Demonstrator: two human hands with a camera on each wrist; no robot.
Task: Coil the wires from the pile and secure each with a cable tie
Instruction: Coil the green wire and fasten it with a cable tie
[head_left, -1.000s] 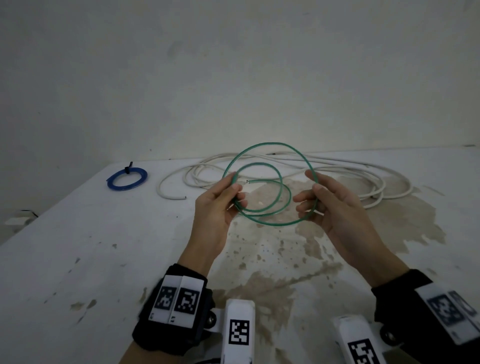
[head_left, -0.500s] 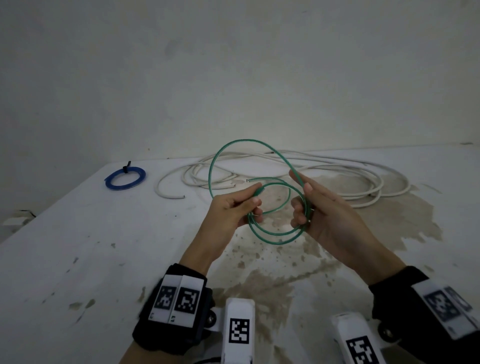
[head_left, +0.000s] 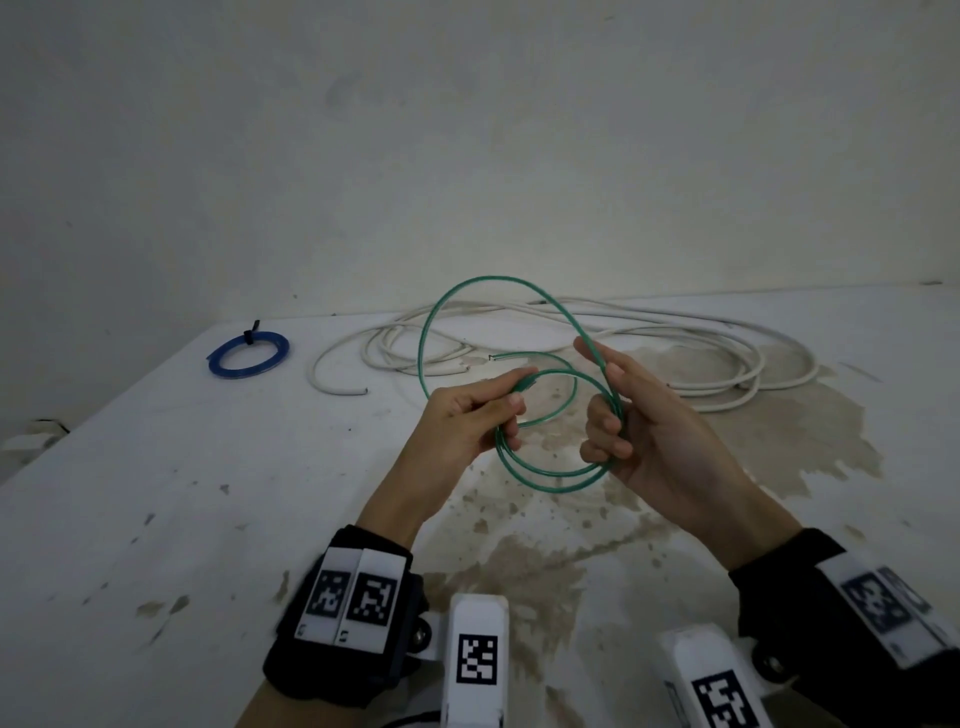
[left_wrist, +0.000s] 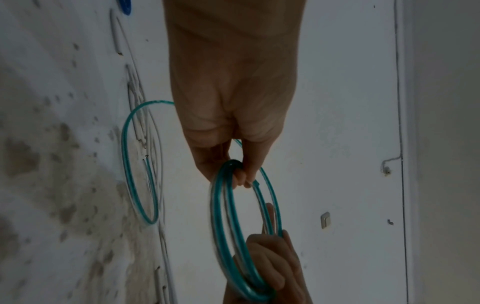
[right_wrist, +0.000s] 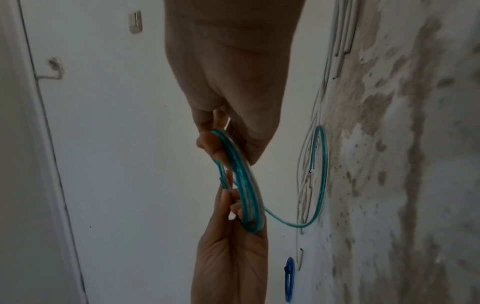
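A green wire (head_left: 550, 475) is held in the air above the table in several loops. My left hand (head_left: 467, 421) pinches the left side of the small loops between thumb and fingers. My right hand (head_left: 639, 431) grips their right side, fingers curled round the strands. A larger loop (head_left: 483, 280) arches up and left from the right thumb, and the wire's free end (head_left: 491, 357) points left. The left wrist view shows the green wire (left_wrist: 221, 209) hanging from my left hand (left_wrist: 241, 174). In the right wrist view my right hand (right_wrist: 223, 144) clamps the green wire (right_wrist: 244, 185).
A pile of white cable (head_left: 623, 338) lies loose at the back of the stained white table (head_left: 156, 519). A blue wire coil (head_left: 248, 356) bound with a black tie lies at the back left. The wall stands right behind the table.
The coil has been drawn into smaller loops and my hands have come closer together. My left hand shifted right along the wire, and a big loop now stands up to the left.
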